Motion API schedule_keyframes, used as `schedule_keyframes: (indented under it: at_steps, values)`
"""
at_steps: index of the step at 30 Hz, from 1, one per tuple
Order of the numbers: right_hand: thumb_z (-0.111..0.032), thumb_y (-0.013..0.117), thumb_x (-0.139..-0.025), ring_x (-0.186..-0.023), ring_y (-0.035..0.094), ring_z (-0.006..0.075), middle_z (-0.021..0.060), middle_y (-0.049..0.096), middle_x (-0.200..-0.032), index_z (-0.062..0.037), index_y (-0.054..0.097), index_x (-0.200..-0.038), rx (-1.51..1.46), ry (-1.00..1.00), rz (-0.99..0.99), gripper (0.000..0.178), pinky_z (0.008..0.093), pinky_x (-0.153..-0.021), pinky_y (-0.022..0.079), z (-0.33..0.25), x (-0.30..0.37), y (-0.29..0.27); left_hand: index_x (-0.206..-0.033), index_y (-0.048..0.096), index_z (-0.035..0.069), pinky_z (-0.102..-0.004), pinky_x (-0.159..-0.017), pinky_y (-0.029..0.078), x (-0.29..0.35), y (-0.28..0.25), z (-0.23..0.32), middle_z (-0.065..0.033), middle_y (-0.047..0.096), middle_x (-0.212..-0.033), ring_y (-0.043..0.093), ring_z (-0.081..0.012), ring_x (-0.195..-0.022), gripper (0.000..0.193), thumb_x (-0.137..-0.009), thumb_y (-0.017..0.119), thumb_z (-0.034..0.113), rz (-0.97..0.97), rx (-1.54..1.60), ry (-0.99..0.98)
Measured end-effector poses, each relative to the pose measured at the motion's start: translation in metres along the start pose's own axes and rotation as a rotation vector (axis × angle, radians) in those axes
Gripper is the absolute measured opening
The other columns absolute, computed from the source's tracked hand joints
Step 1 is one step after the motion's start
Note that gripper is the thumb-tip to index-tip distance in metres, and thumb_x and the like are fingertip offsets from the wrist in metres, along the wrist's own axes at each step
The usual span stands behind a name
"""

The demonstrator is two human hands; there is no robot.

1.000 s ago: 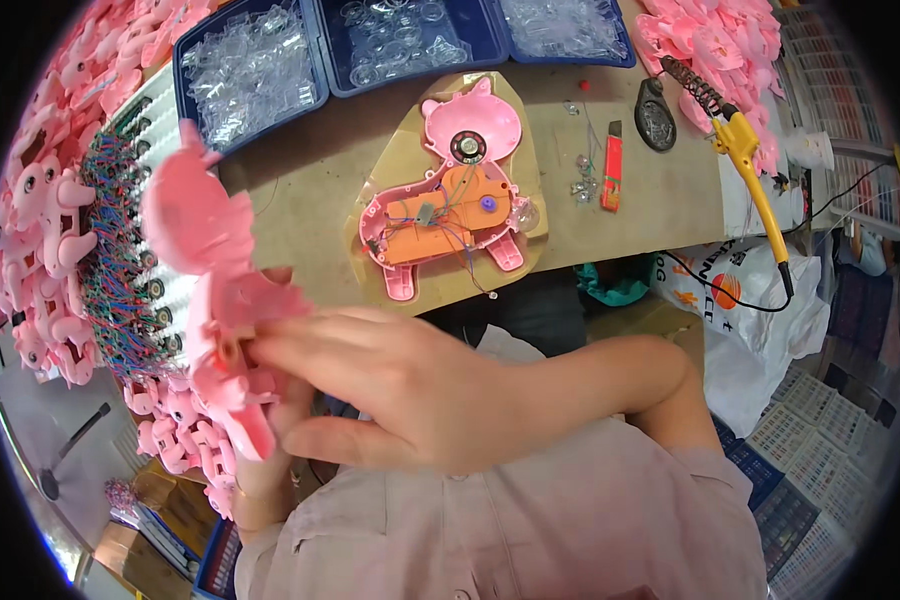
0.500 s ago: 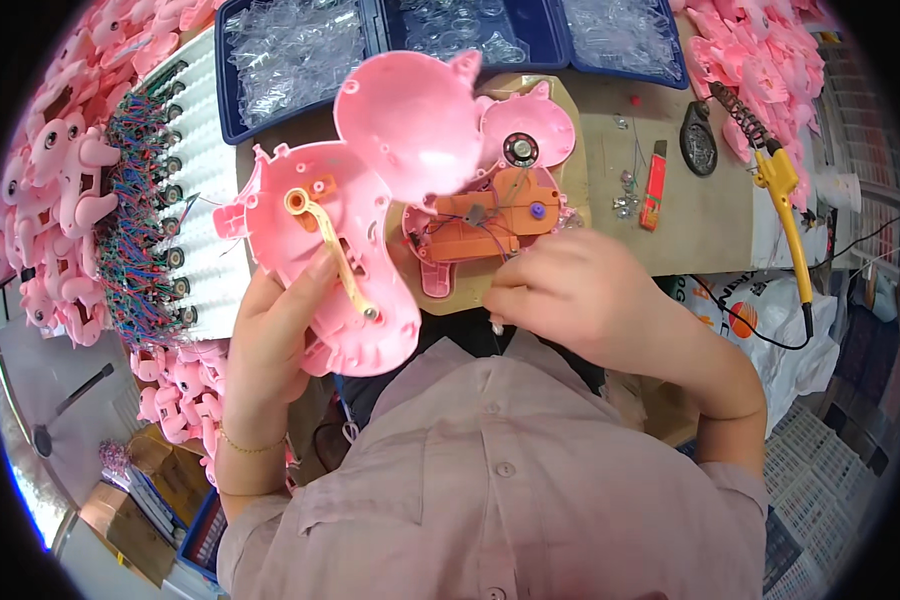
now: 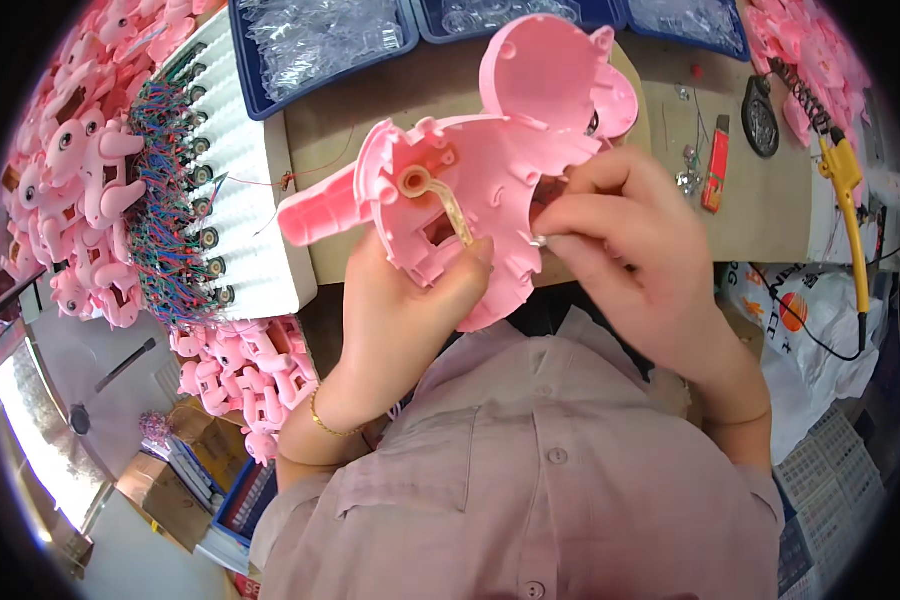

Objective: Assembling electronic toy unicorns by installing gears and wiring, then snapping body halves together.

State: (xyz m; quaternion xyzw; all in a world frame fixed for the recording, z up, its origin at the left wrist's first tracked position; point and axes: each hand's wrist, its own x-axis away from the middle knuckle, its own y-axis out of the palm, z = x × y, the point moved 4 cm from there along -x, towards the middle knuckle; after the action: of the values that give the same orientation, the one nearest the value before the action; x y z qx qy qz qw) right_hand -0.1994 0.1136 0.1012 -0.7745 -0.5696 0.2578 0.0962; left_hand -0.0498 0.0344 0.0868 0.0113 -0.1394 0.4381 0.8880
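Observation:
My left hand (image 3: pixel 400 310) is closed round a pink plastic toy-animal shell half (image 3: pixel 495 170), hollow side up. Its thumb presses on the lower end of a cream-coloured lever arm (image 3: pixel 448 203), whose ring end sits inside the shell. My right hand (image 3: pixel 645 245), at the shell's right edge, pinches a small whitish piece (image 3: pixel 539 241), too small to name. Behind the held half, another pink shell part (image 3: pixel 618 105) shows, partly covered by the held half and my right hand. The orange mechanism seen earlier is hidden.
Blue trays (image 3: pixel 255 60) of clear plastic parts line the back. At left stand wired round components on a white ridged sheet (image 3: pixel 260 200), beside piled pink toys (image 3: pixel 80 150). A red cutter (image 3: pixel 716 165), a dark oval object (image 3: pixel 760 115) and a yellow soldering iron (image 3: pixel 850 200) are at right.
The held shell half has turned and come over the other half, covering the orange mechanism. My right hand has risen to the shell's edge with the whitish piece. The view has shifted.

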Motion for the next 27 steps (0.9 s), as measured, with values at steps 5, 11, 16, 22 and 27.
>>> schedule_keyframes:
  at_steps: [5,11,16,22,27]
  values:
    - [0.001,0.068,-0.055,-0.066,0.051,0.0205,0.0048,0.052,-0.079,-0.0049,0.066,-0.084,0.474,-0.181,0.162,0.029,0.0311,-0.054,0.037,-0.017,0.0,0.016,-0.105,0.058,-0.004,-0.0265,-0.075,0.049,0.0,0.008,0.001,-0.0082,0.066,-0.092,0.06,-0.0114,-0.083,0.03,-0.078,0.065,0.007,0.113,-0.058,0.084]
    - [-0.003,0.074,-0.058,-0.064,0.05,0.0215,0.0055,0.053,-0.077,-0.0047,0.064,-0.079,0.398,-0.098,0.16,0.024,0.0319,-0.051,0.035,-0.012,-0.001,0.017,-0.103,0.058,-0.004,-0.0251,-0.074,0.047,0.003,0.009,0.0,-0.0039,0.063,-0.091,0.058,-0.0105,-0.083,0.023,-0.081,0.062,0.002,-0.022,-0.175,0.152]
    - [-0.003,0.074,-0.061,-0.068,0.051,0.0222,0.0035,0.054,-0.076,-0.0071,0.063,-0.077,0.452,-0.096,0.213,0.02,0.0325,-0.059,0.037,-0.012,0.003,0.022,-0.096,0.059,-0.006,-0.0258,-0.068,0.049,0.003,0.011,-0.003,-0.0069,0.065,-0.082,0.061,-0.0113,-0.074,0.019,-0.08,0.061,0.002,0.057,-0.036,0.114]
    - [-0.004,0.074,-0.063,-0.069,0.05,0.0216,0.0038,0.053,-0.075,-0.0083,0.063,-0.078,0.357,-0.046,0.142,0.019,0.0321,-0.063,0.036,-0.013,0.0,0.015,-0.096,0.059,-0.006,-0.026,-0.069,0.05,0.004,0.011,-0.009,-0.0072,0.065,-0.083,0.062,-0.0122,-0.074,0.02,-0.078,0.064,0.002,0.092,0.011,0.221]
    - [-0.004,0.074,-0.063,-0.069,0.05,0.0221,0.0041,0.052,-0.074,-0.0081,0.062,-0.076,0.389,-0.025,0.131,0.018,0.0333,-0.063,0.036,-0.014,0.001,0.017,-0.093,0.062,-0.003,-0.0269,-0.07,0.051,0.004,0.012,-0.016,-0.0083,0.065,-0.083,0.063,-0.0131,-0.075,0.021,-0.074,0.067,0.004,0.146,-0.12,0.187]
